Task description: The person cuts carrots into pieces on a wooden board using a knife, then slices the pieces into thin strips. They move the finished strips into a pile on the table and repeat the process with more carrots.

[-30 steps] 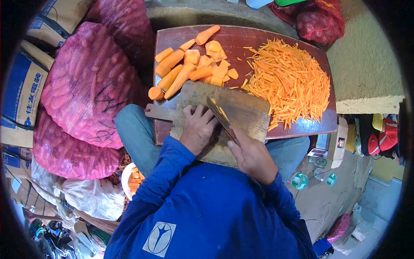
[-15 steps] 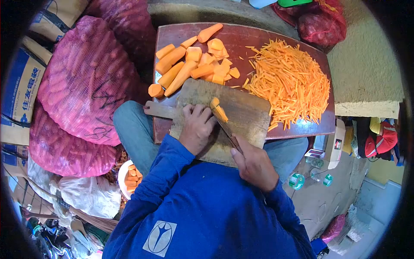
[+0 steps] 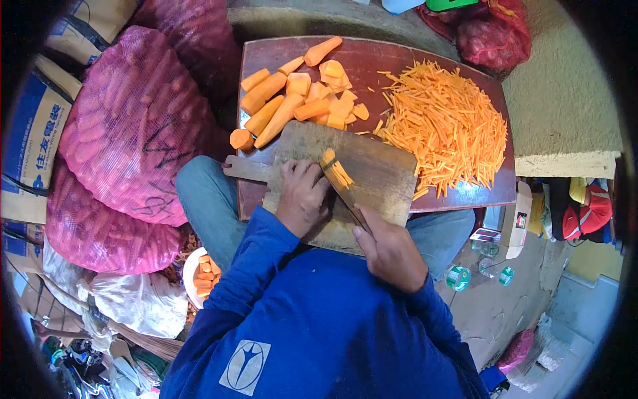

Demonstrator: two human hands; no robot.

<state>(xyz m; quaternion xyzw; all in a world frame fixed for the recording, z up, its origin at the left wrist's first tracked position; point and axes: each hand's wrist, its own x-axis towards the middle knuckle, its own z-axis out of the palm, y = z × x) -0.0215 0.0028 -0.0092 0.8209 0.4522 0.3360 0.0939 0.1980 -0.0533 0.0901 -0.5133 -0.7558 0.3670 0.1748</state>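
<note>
My right hand (image 3: 393,251) grips a knife (image 3: 345,195) by its handle end, the blade slanting up and left across a wooden cutting board (image 3: 384,176). Curled fingers of my left hand (image 3: 305,195) press down on the board, close beside the blade; what lies under them is hidden. Several thin carrot sticks (image 3: 339,174) lie just right of the blade near its tip. Beyond the board, whole peeled carrots (image 3: 264,93) and cut carrot chunks (image 3: 319,108) cover the left of the red-brown table (image 3: 372,56). A large heap of shredded carrot (image 3: 445,126) is piled at right.
Pink mesh sacks (image 3: 126,126) of carrots stand at left. A white bucket (image 3: 189,276) with carrot pieces sits low beside my leg. Plastic bottles (image 3: 458,278) and a cardboard box (image 3: 520,223) are on the right. A concrete ledge (image 3: 565,80) rises behind the table.
The carrot sticks beside the blade have spread slightly to the right. The knife and both hands stay in nearly the same place.
</note>
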